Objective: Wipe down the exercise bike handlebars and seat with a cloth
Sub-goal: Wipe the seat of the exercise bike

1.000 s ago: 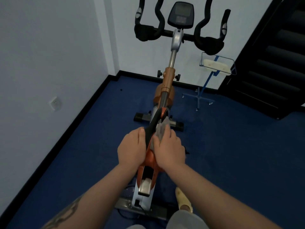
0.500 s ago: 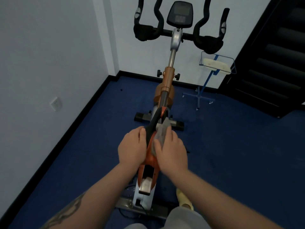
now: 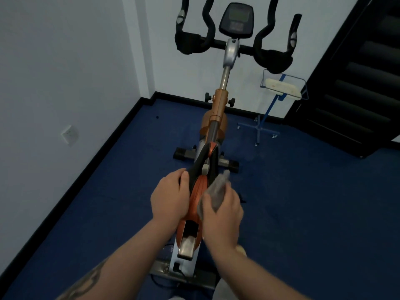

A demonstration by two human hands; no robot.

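**Seat under the cloth; handlebars not yet reached**

The work is judged to be at the seat stage. The seat (image 3: 203, 180), black at its narrow nose and orange further back, is taken here as the landmark. A grey cloth (image 3: 213, 194) is held against the seat's right flank by the right hand (image 3: 223, 210), whose grip is closed around the cloth, with the fingers curled over it and a loose corner of fabric left sticking out towards the nose. The left hand (image 3: 171, 198) is laid on the opposite flank of the seat; its fingers are bent over the edge, so the seat appears to be steadied by it, though how firmly it is gripped cannot be told from this angle.

How much of the seat has been covered cannot be read from the surface: no wet streak or dust line is seen in the dim light. The nose of the seat, just ahead of the cloth, is judged to be left to do.

The handlebars (image 3: 236, 45) are well beyond the seat, at the far end of the bike's frame, with the console (image 3: 236, 20) set between them. No hand or cloth is near them, so that half of the task is counted as outstanding unless it was done out of view.

Beyond the seat and to its right, a small blue stand (image 3: 268, 118) is placed on the blue floor (image 3: 313, 202).
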